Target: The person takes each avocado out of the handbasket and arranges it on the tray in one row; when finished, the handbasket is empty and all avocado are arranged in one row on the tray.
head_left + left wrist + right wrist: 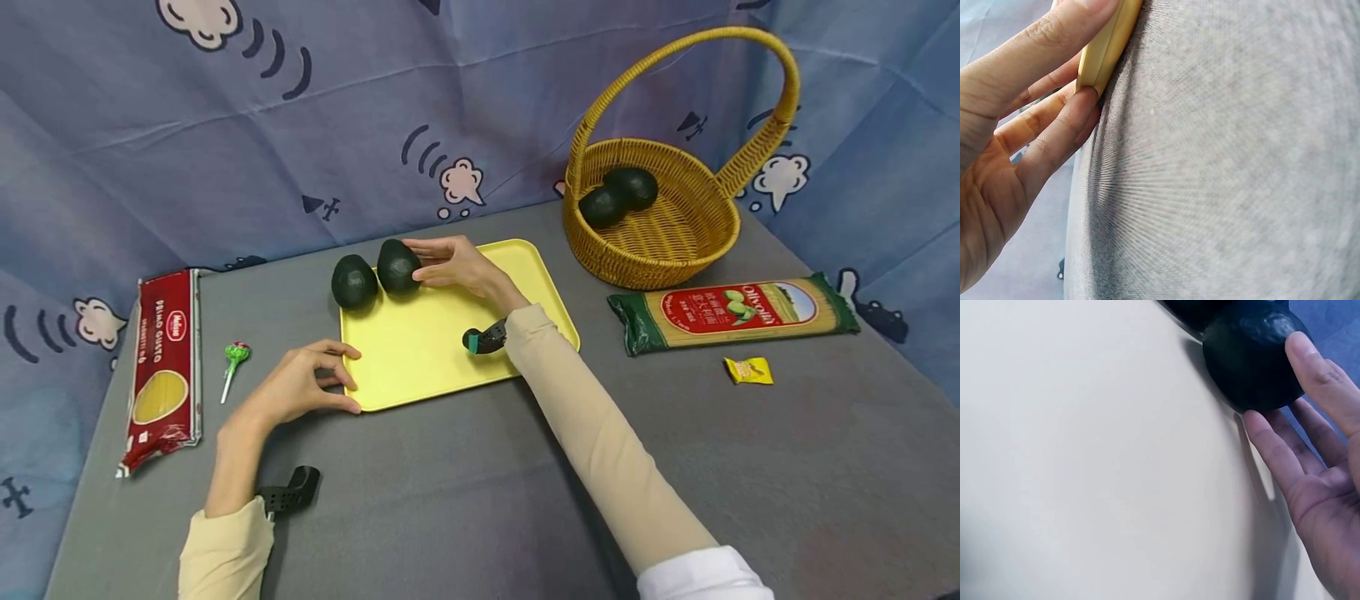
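My right hand (457,268) reaches over the yellow tray (442,350) and holds a dark green avocado (397,267) at the tray's far edge. In the right wrist view, the thumb lies against one side of that avocado (1254,359) and the fingers are at its other side. A second avocado (354,282) sits close beside it at the tray's far left corner. With thumb and fingertips, my left hand (303,383) grips the tray's near left corner; the left wrist view shows the tray rim (1100,59) between them.
A wicker basket (645,271) with a tall handle holds two avocados (618,197) at the back right. Before it lie a spaghetti pack (738,314) and a yellow candy (748,371). On the left are a red pasta pack (161,371) and a green lollipop (236,356).
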`<state>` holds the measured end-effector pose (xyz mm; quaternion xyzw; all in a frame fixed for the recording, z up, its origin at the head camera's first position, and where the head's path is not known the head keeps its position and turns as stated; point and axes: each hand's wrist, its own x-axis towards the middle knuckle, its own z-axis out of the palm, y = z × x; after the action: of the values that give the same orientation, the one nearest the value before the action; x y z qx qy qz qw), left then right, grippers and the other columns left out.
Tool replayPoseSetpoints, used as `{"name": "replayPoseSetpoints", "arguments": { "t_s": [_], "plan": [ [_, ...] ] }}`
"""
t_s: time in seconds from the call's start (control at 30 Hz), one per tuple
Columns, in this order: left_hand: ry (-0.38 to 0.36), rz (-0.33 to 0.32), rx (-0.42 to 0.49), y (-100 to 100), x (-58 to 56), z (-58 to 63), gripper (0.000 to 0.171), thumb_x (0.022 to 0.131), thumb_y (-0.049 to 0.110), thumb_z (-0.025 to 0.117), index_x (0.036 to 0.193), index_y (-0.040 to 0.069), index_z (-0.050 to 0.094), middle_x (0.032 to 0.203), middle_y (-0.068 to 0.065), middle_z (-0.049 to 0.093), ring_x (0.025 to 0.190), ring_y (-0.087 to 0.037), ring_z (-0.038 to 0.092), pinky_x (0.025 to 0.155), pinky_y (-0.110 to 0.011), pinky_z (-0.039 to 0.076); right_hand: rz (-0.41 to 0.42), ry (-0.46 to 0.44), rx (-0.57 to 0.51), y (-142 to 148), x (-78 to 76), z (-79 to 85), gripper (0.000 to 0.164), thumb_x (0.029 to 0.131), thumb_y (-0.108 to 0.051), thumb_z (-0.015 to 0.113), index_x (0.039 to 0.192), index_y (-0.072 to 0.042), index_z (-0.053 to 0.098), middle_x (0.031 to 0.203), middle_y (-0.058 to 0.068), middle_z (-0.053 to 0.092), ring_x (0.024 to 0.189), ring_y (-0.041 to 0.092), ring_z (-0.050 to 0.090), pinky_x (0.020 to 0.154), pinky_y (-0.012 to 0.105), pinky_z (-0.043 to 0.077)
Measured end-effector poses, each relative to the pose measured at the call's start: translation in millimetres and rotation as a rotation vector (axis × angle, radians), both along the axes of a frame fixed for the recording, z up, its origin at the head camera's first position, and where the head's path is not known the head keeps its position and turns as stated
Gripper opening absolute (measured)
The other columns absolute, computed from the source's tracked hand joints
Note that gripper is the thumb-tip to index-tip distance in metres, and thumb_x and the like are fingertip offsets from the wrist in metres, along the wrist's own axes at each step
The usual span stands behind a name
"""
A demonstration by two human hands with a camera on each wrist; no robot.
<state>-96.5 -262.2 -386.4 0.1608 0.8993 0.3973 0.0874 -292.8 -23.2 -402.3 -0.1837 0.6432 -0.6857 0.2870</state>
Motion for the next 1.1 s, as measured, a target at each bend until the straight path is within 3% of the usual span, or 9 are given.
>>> {"name": "replayPoseSetpoints", "arguments": {
  "t_s": [0.37, 0.57, 0.77, 1.1],
  "plan": [
    [0.004, -0.001, -0.015, 1, -0.6, 0.5, 0.021, 0.066, 0.022, 0.088, 0.074, 0.013, 0.071, 0.121, -0.011, 0.059, 0.098, -0.023, 0.065, 0.084, -0.027, 0.056, 0.015, 0.035, 0.015, 15, -0.1, 4.0, 0.059, 0.083, 0.008, 0.068, 0.138, -0.006, 0.051, 0.14, 0.009, 0.051, 0.12, 0.025, 0.056, 0.092, 0.033, 0.054],
    [-0.002, -0.001, -0.019, -1, 0.0, 0.7, 0.021, 0.067, 0.022, 0.088, 0.075, 0.013, 0.071, 0.122, -0.012, 0.058, 0.1, -0.024, 0.065, 0.084, -0.028, 0.056, -0.001, 0.019, -0.004, 26, -0.1, 10.6, 0.057, 0.086, 0.01, 0.063, 0.14, -0.001, 0.047, 0.144, 0.016, 0.044, 0.119, 0.029, 0.056, 0.092, 0.036, 0.053],
    [-0.004, -0.001, -0.022, -1, 1.0, 1.6, 0.021, 0.066, 0.022, 0.088, 0.075, 0.014, 0.071, 0.122, -0.012, 0.058, 0.1, -0.025, 0.065, 0.084, -0.028, 0.056, -0.017, 0.016, -0.048, 39, 7.4, 21.8, 0.054, 0.088, 0.01, 0.061, 0.139, 0.003, 0.045, 0.145, 0.021, 0.041, 0.125, 0.033, 0.05, 0.094, 0.038, 0.052],
    [-0.007, 0.0, -0.019, 1, 2.0, 2.0, 0.021, 0.066, 0.021, 0.088, 0.074, 0.013, 0.07, 0.121, -0.012, 0.058, 0.098, -0.024, 0.066, 0.084, -0.027, 0.056, -0.105, 0.104, -0.013, 85, 23.1, 38.7, 0.05, 0.09, 0.011, 0.059, 0.138, 0.003, 0.047, 0.142, 0.018, 0.046, 0.126, 0.041, 0.045, 0.094, 0.042, 0.051]
  ]
}}
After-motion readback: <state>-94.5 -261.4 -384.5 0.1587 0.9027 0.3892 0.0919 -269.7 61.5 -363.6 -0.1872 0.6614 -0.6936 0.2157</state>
